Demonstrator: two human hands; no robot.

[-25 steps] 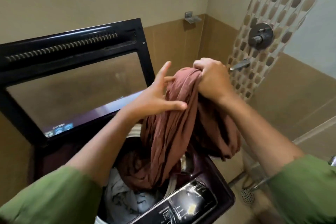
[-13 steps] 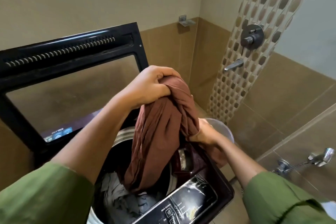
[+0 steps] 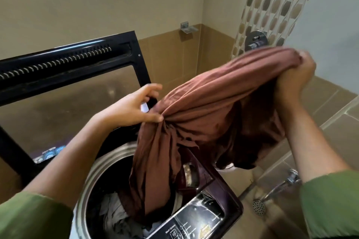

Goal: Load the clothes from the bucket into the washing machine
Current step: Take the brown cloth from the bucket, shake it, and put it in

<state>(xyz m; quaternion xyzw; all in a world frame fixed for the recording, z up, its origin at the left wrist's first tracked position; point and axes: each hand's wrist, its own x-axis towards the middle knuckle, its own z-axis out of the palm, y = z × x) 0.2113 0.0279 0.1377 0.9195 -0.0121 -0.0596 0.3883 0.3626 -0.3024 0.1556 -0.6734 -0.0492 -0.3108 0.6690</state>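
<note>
The brown garment [image 3: 209, 106] is held stretched between both hands above the open washing machine [image 3: 108, 170], so that its lower end hangs into the drum. The right hand [image 3: 291, 75] is clenched around the upper end. The left hand [image 3: 134, 106] pinches the gathered middle, presumably to guide the fabric downward. Grey clothes [image 3: 116, 217] already lie inside.

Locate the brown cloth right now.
Head view, centre-right: the brown cloth stretches between the left hand and raised right hand, its lower end hanging into the washing machine drum.
</note>
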